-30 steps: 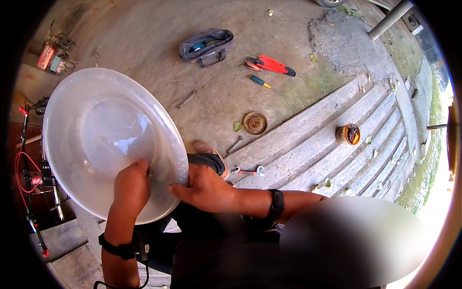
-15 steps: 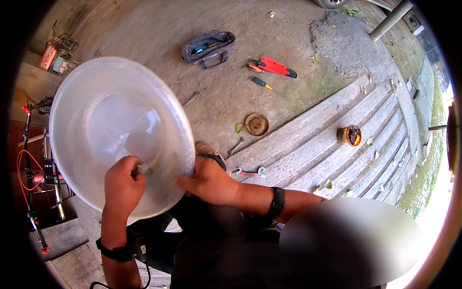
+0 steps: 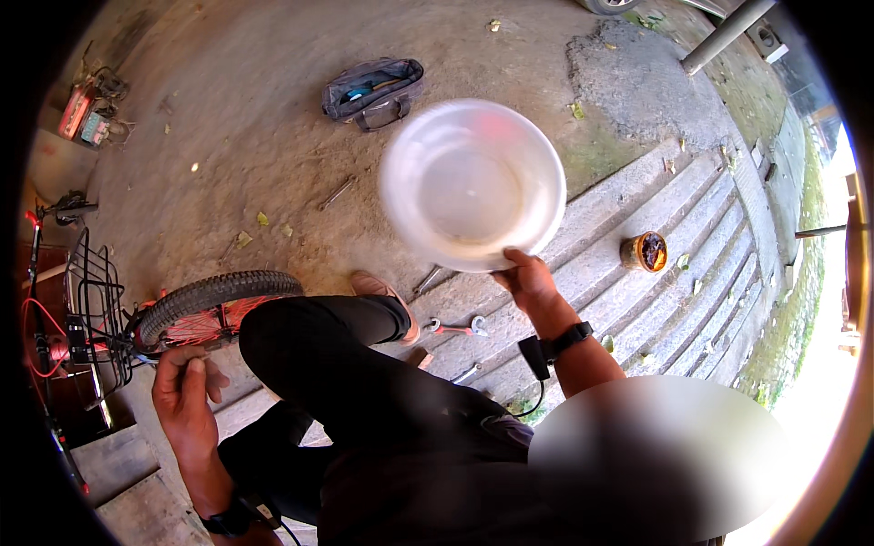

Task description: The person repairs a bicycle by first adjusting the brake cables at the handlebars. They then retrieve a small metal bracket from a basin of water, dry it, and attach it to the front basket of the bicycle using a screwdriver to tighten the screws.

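Note:
A translucent white plastic basin (image 3: 469, 196) is held out over the ground and the edge of the steps, to the front right. My right hand (image 3: 533, 287) is closed on its near rim, thumb over the edge. At the lower left my left hand (image 3: 188, 391) is raised apart from the basin, its fingers curled in toward the thumb; whether something small is between them cannot be made out. Just beyond that hand is a bicycle wheel (image 3: 218, 296) with a black knobbly tyre and red spokes. The basin hides part of the ground behind it.
An open grey tool bag (image 3: 373, 88) lies at the far side. A red-handled double-ended wrench (image 3: 458, 326) and other metal tools lie near my shoe (image 3: 387, 300). A tin of dark grease (image 3: 645, 252) stands on the ridged concrete steps (image 3: 674, 291). A black wire basket (image 3: 98, 314) is at left.
The basin has swung rightward and away in my right hand. My left hand has come out of it and moved left. The bicycle wheel has come into view.

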### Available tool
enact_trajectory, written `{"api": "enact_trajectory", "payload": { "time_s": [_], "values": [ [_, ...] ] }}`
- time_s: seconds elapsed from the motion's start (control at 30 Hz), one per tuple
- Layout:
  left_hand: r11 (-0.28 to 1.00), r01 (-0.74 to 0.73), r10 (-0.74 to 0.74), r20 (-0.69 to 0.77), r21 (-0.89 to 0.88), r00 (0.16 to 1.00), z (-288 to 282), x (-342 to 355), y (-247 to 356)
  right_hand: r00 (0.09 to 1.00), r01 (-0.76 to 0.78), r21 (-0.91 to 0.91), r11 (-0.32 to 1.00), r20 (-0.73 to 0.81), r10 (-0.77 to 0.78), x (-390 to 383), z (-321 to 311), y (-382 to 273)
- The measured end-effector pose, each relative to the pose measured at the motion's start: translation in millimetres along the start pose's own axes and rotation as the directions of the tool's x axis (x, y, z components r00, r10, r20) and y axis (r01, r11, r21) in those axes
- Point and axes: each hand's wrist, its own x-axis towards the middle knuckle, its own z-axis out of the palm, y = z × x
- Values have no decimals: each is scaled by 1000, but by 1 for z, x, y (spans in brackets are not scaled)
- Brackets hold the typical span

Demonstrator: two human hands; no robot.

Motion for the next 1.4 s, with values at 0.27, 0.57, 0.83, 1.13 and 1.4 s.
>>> {"api": "enact_trajectory", "payload": {
  "time_s": [0.27,0.57,0.83,1.13,1.4],
  "values": [
    [969,112,-138,-105,-222,985,-18,-24,-67,855,470,-579,667,110,-507,95,-228,66],
    [931,288,-350,-319,-224,881,-31,-60,-108,904,24,220,975,-421,73,57,-202,46],
    [908,379,-419,-360,-179,833,-46,-86,-128,924,35,333,942,-370,96,40,-170,52],
    [933,336,-359,-420,-129,834,-82,-101,-142,804,-338,223,914,-437,403,30,-183,42],
    [965,220,-262,-495,-144,828,-115,-115,-188,886,-128,-156,979,-461,43,-4,-115,-19]
  ]
}}
